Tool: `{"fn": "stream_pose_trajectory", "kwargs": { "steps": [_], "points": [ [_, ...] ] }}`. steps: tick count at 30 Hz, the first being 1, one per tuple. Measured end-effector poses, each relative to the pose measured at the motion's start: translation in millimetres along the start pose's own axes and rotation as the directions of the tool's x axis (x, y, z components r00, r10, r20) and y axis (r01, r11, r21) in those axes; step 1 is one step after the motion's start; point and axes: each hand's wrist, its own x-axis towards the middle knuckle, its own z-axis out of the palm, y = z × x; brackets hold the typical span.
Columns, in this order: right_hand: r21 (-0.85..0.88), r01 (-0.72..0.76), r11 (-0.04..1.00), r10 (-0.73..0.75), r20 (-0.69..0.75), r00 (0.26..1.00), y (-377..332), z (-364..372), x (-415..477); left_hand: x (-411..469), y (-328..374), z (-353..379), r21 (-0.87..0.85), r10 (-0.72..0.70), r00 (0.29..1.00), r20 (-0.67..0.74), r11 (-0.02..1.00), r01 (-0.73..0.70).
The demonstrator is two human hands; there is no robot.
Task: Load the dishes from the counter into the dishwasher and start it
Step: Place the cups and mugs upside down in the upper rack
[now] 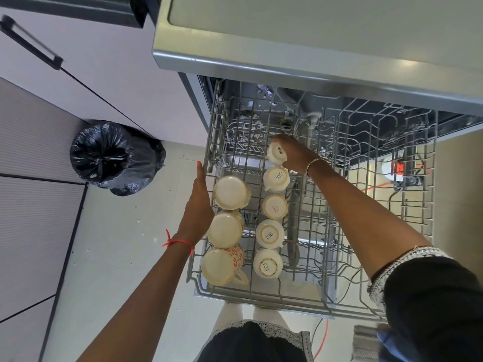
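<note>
Cream cup [276,153], base up, in curled fingers [281,139] of right hand [296,155]; left hand [198,205] flat against wire rack [212,131].

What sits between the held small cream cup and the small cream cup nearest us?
Three more upturned cream cups, lined up in the grey wire rack; head view.

Eight cream cups [269,233] are sitting upside down in two rows in the pulled-out rack [407,199], the farthest cup [276,152] tilting.
</note>
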Motion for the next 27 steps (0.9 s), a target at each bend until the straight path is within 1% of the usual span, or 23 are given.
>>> {"fn": "stream_pose_trajectory", "kwargs": {
  "steps": [5, 9, 12, 19, 23, 25, 27],
  "points": [
    [0.016, 0.019, 1.0, -0.02, 0.053, 0.998, -1.0, -2.8, 0.1, -0.3, 1.0, 0.2, 0.005, -0.008, 1.0, -0.007, 1.0, 0.008],
    [0.008, 0.036, 0.999, -0.036, 0.014, 0.999, 1.3, -0.3, -2.5, 0.6, 0.7, 0.8, -0.002, -0.004, 1.0, 0.002, 1.0, 0.004],
    [0.001, 0.032, 0.999, -0.032, 0.022, 0.999, 4.2, 2.7, -3.3, 0.6, -1.5, 1.1, -0.008, -0.014, 1.0, 0.004, 1.0, 0.014],
    [0.017, -0.064, 0.998, 0.064, -0.009, 0.998, 2.9, 4.2, -3.9, -1.8, 4.5, -0.6, -0.013, -0.008, 1.0, 0.004, 1.0, 0.008],
    [0.041, -0.061, 0.997, 0.062, -0.01, 0.998, 3.1, 5.2, -2.4, 0.2, -1.6, 2.2, -0.001, 0.014, 1.0, -0.007, 1.0, -0.014],
    [0.055, -0.052, 0.997, 0.054, -0.044, 0.998, 2.9, 4.2, -3.5, 0.6, -2.6, 2.9, 0.008, 0.01, 1.0, -0.013, 1.0, -0.01],
    [0.033, -0.045, 0.998, 0.048, -0.086, 0.995, 2.1, 4.3, -4.9, 0.8, -2.8, 3.5, 0.016, 0.007, 1.0, -0.016, 1.0, -0.006]
  ]
}}
